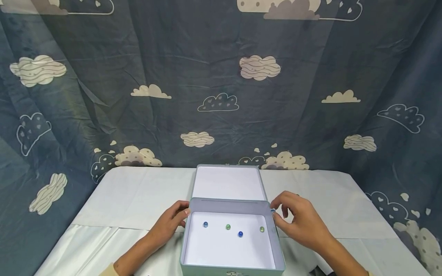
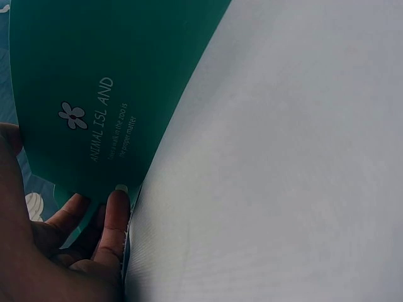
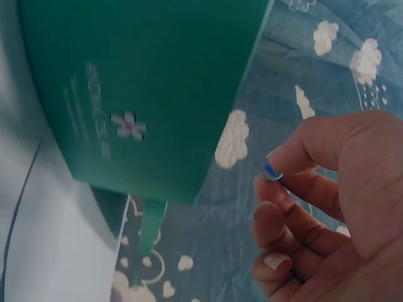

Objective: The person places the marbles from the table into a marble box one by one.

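A green tin box (image 1: 232, 270) with a white inside stands at the front of the table, its lid (image 1: 228, 182) folded back. Inside on its floor lie a pale blue marble (image 1: 205, 224), a dark blue marble (image 1: 240, 234), a green marble (image 1: 228, 227) and a yellow-green marble (image 1: 262, 229), spaced apart. At the box's left side my left hand (image 1: 171, 222) holds its back corner, thumb at the rim; the fingers (image 2: 116, 220) bend against the printed side. Thumb and index finger of my right hand (image 1: 299, 219) pinch a blue-and-clear marble (image 3: 272, 170) just outside the right rim.
White cloth covers the table (image 1: 152, 195) on both sides of the box. Behind it hangs a dark blue curtain (image 1: 165, 126) with a cloud print. A small dark item (image 1: 319, 271) lies near the front edge, beneath the right forearm.
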Demonstrator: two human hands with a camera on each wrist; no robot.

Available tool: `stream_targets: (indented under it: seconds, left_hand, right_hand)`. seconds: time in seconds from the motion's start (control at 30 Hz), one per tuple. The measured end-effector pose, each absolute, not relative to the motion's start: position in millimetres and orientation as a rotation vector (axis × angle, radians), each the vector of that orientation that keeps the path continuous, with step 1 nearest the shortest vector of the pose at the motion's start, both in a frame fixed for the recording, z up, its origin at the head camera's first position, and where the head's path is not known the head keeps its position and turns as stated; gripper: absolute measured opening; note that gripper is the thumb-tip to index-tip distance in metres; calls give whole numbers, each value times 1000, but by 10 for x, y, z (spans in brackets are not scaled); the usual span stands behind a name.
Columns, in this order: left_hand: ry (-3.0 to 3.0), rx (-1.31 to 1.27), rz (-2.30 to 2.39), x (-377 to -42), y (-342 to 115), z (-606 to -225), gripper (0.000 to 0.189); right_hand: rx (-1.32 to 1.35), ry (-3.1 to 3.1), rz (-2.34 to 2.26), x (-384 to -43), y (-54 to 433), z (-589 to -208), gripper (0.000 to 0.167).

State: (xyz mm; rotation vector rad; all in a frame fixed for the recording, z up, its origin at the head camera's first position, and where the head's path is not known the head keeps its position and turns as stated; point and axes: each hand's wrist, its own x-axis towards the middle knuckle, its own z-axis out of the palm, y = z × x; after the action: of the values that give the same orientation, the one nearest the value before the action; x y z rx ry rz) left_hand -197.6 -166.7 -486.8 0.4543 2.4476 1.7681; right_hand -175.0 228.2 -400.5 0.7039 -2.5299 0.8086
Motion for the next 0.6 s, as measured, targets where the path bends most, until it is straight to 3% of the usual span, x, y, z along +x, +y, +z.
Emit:
stream_targets:
  seconds: [0.37,0.6]
  left_hand:
    - [2421,437,1757,-1958,-1661,-4875,47]
    - [2426,437,1780,-1971,-1670,-4856,44]
  right_hand:
    - [778,-2560,883,-1666,2078,-4054,45]
    - [819,-2707,834,-1680,1862,-4017,33]
